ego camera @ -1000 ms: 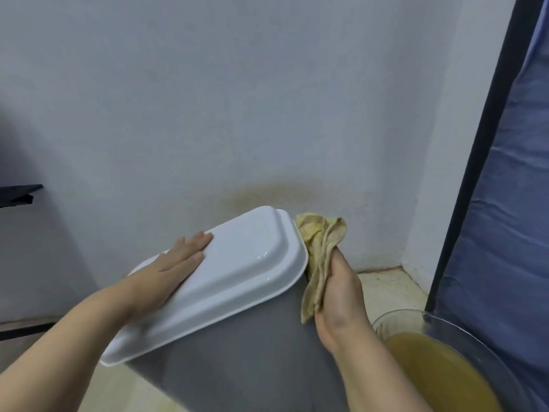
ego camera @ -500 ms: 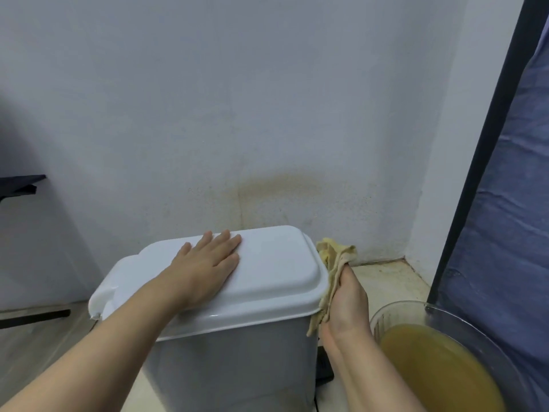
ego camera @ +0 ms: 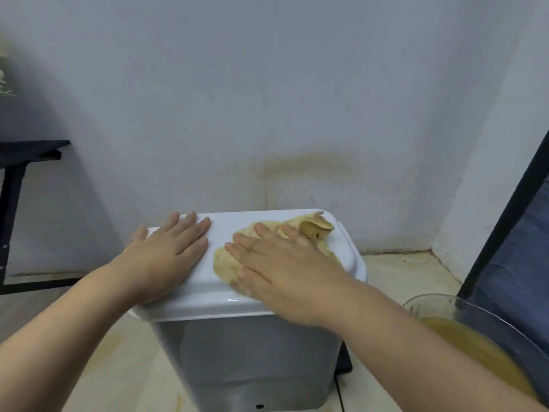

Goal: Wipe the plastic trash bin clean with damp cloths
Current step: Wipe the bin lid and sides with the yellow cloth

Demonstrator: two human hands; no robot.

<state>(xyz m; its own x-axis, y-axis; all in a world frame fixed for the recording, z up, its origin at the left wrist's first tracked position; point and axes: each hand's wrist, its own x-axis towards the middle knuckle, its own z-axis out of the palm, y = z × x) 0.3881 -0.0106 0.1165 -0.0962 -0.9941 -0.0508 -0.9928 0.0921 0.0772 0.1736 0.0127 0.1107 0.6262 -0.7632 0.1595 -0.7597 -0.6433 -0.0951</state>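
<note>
The plastic trash bin stands upright on the floor against the wall, grey-bodied with a white lid lying closed and level. My left hand rests flat on the lid's left half, fingers spread, holding nothing. My right hand presses flat on a yellow damp cloth spread over the lid's right half. A bunched fold of the cloth sticks up near the lid's far right corner. The hand hides most of the cloth.
A clear bowl of murky yellow water sits on the floor at the right. Blue fabric on a black frame fills the right edge. A black table stands at the left. The white wall has a brown stain behind the bin.
The bin went from tilted to upright. My right hand moved from the lid's right edge onto its top, spreading the cloth flat there. My left hand stayed on the lid.
</note>
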